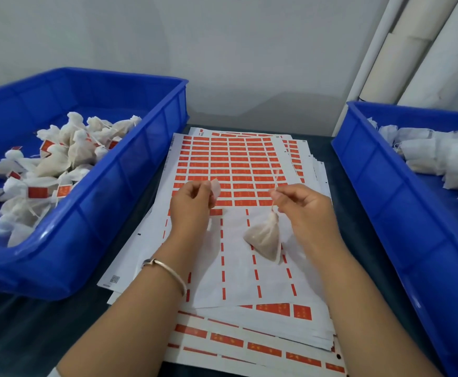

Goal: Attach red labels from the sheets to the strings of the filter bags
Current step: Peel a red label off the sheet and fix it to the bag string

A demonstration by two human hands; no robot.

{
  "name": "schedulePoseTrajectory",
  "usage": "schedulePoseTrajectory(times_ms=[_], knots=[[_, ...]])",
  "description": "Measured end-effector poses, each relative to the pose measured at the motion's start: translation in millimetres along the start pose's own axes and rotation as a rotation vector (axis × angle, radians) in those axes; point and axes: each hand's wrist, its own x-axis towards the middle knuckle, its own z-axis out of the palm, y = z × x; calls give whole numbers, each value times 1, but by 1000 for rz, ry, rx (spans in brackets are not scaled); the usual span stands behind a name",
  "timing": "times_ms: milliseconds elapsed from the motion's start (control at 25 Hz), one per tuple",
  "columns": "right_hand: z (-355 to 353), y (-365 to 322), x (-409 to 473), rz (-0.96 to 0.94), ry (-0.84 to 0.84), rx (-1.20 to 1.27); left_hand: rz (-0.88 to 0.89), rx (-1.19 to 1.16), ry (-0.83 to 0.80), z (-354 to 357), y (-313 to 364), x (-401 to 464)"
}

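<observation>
A stack of label sheets [233, 164] with rows of red labels lies on the dark table between my hands. My left hand [192, 205] pinches a peeled label [215, 187] by its edge, its pale back side facing me. My right hand [301, 205] pinches the string [277, 176] of a filled filter bag [266, 238], which hangs below my fingers with its bottom near or on the sheet. The string's free end sticks up above my fingers. The label and the string are apart.
A blue crate [119, 170] on the left holds several filter bags with red labels on their strings. Another blue crate [380, 170] on the right holds white bags without labels. White pipes [402, 47] stand at the back right against the wall.
</observation>
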Motion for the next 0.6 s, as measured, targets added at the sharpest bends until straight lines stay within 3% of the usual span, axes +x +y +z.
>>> schedulePoseTrajectory(times_ms=[120, 320, 600], knots=[[1, -13, -2, -157, -65, -89, -108, -169, -71, -1, 8, -5], [12, -22, -5, -291, -182, -106, -27, -322, -410, -4, 17, -25], [19, -21, 3, -341, -57, -176, 27, -113, -502, 0, 14, -39]])
